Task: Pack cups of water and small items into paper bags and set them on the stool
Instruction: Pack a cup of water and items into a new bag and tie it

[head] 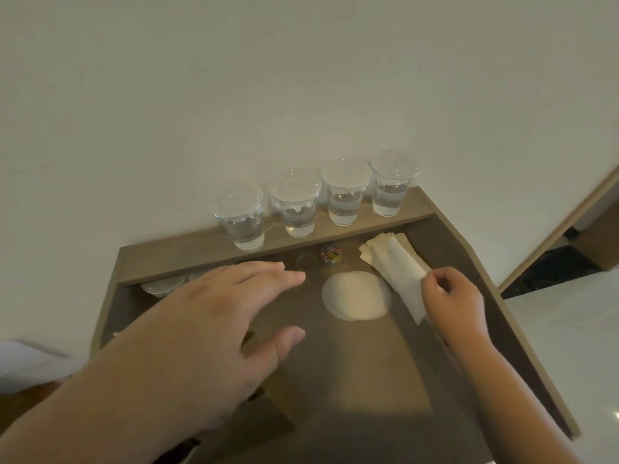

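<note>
Several clear lidded cups of water (343, 192) stand in a row on the raised back ledge (187, 252) of a brown desk. A stack of flat paper bags (392, 259) lies at the right of the desk top. My right hand (452, 296) pinches the near end of the top bag. My left hand (227, 316) hovers over the desk's middle with fingers spread, holding nothing. A small colourful item (331, 256) sits below the ledge. A round white paper disc (356, 295) lies between my hands.
Clear lids (164, 285) lie under the ledge at the left, partly hidden by my left hand. A white wall stands right behind the cups. The desk's right edge (522, 329) drops to a pale floor. A brown paper bag (268, 410) lies flat beneath my left forearm.
</note>
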Action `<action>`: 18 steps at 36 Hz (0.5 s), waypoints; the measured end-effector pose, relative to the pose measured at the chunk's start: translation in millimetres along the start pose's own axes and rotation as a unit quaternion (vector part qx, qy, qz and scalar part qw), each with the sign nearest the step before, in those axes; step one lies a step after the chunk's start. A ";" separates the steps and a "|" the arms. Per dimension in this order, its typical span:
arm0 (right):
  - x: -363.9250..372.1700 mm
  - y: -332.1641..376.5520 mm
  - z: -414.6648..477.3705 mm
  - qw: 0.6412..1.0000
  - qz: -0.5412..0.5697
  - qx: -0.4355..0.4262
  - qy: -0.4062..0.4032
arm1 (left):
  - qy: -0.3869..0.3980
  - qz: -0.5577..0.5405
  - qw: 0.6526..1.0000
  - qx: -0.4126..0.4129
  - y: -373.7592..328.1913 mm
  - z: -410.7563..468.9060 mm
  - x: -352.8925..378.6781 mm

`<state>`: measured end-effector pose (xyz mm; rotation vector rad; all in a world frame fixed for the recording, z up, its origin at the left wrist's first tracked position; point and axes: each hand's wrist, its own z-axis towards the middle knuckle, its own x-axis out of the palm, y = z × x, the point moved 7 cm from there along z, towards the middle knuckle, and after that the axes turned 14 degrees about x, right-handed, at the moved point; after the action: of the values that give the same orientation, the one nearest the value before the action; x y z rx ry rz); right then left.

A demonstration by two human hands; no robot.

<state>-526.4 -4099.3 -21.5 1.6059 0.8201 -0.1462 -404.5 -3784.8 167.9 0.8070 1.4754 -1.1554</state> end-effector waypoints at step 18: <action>36.5 185.9 -200.9 0.874 0.259 -0.033 0.410 | -0.132 -0.361 0.920 -0.069 59.2 -60.4 -28.8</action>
<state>-463.0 -3898.3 156.9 1.7634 0.9634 1.0027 -362.9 -3706.8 180.7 -0.0308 1.6430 -1.5984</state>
